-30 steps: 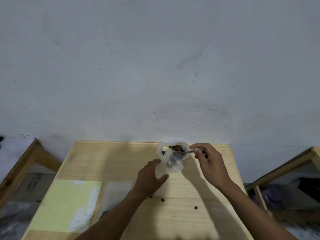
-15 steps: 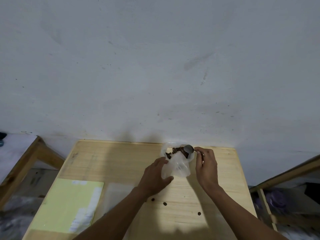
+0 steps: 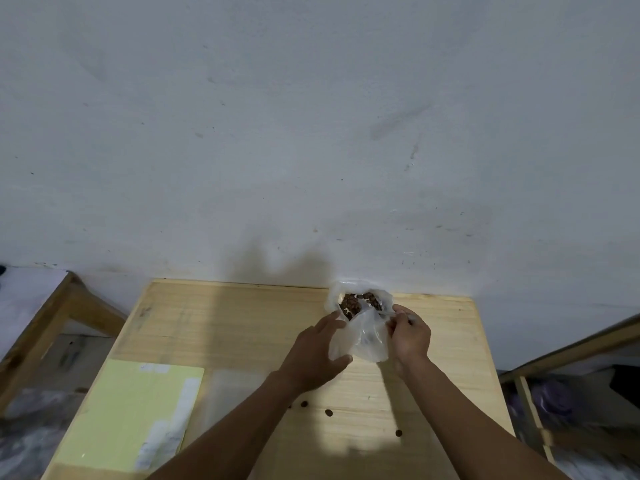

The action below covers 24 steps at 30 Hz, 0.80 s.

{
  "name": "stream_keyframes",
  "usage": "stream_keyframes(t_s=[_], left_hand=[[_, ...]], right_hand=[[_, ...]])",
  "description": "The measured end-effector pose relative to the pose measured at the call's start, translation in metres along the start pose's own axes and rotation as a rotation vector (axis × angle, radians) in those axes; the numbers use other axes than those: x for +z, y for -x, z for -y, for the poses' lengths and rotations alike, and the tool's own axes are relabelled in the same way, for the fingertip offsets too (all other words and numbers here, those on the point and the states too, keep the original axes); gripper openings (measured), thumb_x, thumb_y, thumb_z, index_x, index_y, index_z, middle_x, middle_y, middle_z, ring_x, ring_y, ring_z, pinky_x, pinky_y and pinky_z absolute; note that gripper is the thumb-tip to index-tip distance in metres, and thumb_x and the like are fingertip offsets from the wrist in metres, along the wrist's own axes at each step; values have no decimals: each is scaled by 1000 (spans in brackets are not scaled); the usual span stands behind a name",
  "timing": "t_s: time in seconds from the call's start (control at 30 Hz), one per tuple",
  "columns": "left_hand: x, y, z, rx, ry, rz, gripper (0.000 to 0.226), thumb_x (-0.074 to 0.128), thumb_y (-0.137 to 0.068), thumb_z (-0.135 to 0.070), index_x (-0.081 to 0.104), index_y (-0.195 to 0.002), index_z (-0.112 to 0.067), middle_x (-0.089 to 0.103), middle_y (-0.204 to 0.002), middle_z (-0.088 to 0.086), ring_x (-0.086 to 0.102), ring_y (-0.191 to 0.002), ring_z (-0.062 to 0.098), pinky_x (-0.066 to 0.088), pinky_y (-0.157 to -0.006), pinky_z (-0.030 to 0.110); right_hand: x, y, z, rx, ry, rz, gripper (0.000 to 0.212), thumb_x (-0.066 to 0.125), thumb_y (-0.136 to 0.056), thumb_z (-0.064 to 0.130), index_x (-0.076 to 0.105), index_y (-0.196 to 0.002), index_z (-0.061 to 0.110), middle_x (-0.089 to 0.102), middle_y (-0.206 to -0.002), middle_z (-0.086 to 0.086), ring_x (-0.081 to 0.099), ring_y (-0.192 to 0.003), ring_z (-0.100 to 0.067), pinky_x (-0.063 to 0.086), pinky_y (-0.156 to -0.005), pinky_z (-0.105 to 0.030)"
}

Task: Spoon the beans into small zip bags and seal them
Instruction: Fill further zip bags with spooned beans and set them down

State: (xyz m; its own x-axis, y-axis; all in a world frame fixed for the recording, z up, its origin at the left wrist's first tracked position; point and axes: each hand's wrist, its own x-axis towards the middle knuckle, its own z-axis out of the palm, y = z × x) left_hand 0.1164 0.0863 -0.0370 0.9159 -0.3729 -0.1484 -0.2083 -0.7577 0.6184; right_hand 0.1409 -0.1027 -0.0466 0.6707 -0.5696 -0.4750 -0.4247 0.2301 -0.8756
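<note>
The container [image 3: 360, 299] of beans [image 3: 358, 302] sits at the table's [image 3: 214, 320] far edge, right of centre. The bag [image 3: 369, 337] is just before it, between both hands. A pad [image 3: 131, 414] lies at the near left corner.

A pale grey wall [image 3: 311, 116], scuffed and stained, fills the upper view. Below it stands a light wooden bench [image 3: 214, 327], lit from above. Wooden frames sit at the left [image 3: 52, 317] and right [image 3: 571, 344] edges.

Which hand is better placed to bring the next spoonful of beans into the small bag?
Right. The right hand seems to grip the spoon handle beside the beans, at the bag's right edge. The left hand holds the bag up.
</note>
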Motion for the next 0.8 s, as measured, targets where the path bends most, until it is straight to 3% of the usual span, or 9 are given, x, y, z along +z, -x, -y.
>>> stream_keyframes(t_s=[0.2, 0.37, 0.47, 0.63, 0.8], left_hand=[[0, 10, 6, -10, 16, -21, 68, 59, -79, -54, 42, -139, -27, 32, -155, -12, 49, -127, 17, 42, -105, 39], [0, 21, 10, -12, 4, -74, 66, 65, -82, -48, 45, -139, -21, 49, -142, -7, 54, -120, 13, 43, -101, 30], [-2, 24, 10, -60, 8, -111, 65, 67, -82, -48, 46, -137, -20, 53, -137, -5, 57, -115, 13, 44, -99, 32], [-5, 23, 3, -105, 52, -174, 65, 68, -83, -46, 46, -137, -18, 54, -136, -5, 56, -116, 13, 43, -99, 29], [-7, 25, -4, -95, 58, -164, 65, 68, -83, -46, 45, -137, -20, 53, -136, -5, 55, -116, 13, 43, -98, 29]], right_hand=[[-18, 7, 7, 60, -129, 40, 21, 47, -99, 3, 67, -104, 1, 62, -81, -6, 55, -68, -16, 50, -69, -25], [-44, 17, 29, -84, -157, 76, 22, 45, -99, 4, 67, -104, 3, 57, -78, -8, 52, -66, -16, 50, -70, -28], [-57, 26, 51, -181, -168, 99, 22, 46, -99, 4, 68, -95, 9, 57, -82, -7, 52, -66, -16, 49, -69, -30], [-70, 49, 72, -359, -53, 170, 22, 48, -99, 10, 69, -94, 12, 61, -82, 1, 54, -67, -16, 49, -72, -33], [-74, 68, 67, -574, 234, 334, 20, 51, -100, 17, 69, -97, 24, 68, -85, 10, 61, -72, -6, 49, -73, -26]])
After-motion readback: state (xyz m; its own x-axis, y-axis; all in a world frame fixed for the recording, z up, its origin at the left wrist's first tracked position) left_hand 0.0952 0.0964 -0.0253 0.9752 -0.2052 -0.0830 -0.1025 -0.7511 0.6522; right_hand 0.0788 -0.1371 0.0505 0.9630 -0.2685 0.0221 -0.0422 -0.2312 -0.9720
